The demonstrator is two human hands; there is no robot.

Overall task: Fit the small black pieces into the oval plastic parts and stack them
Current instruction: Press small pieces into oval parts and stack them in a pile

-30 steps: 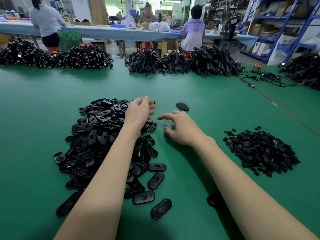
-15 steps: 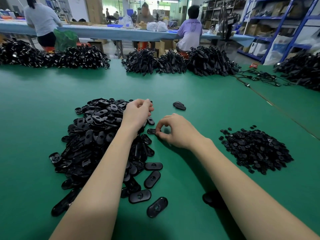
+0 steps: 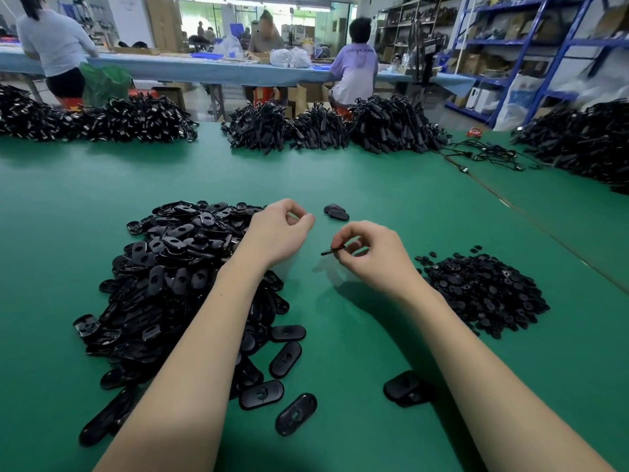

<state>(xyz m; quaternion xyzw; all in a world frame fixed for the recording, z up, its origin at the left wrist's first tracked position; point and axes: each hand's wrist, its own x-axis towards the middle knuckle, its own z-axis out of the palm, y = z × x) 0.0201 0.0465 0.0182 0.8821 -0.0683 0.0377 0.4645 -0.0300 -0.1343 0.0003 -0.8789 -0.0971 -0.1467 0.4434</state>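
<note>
A big heap of black oval plastic parts [image 3: 177, 267] lies on the green table [image 3: 340, 172] at the left. To the right sits a smaller heap of small black pieces [image 3: 483, 287]. My right hand [image 3: 377, 260] hovers between the heaps and pinches one oval part [image 3: 332, 251] edge-on between thumb and fingers. Above the right edge of the oval heap, my left hand [image 3: 279, 229] has its fingers curled and thumb near the fingertips; nothing shows in it. Two or three oval parts [image 3: 337, 212] lie overlapped just beyond the hands.
A lone oval part [image 3: 406, 388] lies under my right forearm. Bundles of black cables [image 3: 326, 131] line the table's far edge, with more at far right [image 3: 578, 144] and far left [image 3: 95, 120]. People work at a blue table [image 3: 190, 68] behind.
My right hand reached to the edge of the oval heap, pinched an oval part off the table and lifted it. My left hand rose slightly from the heap.
</note>
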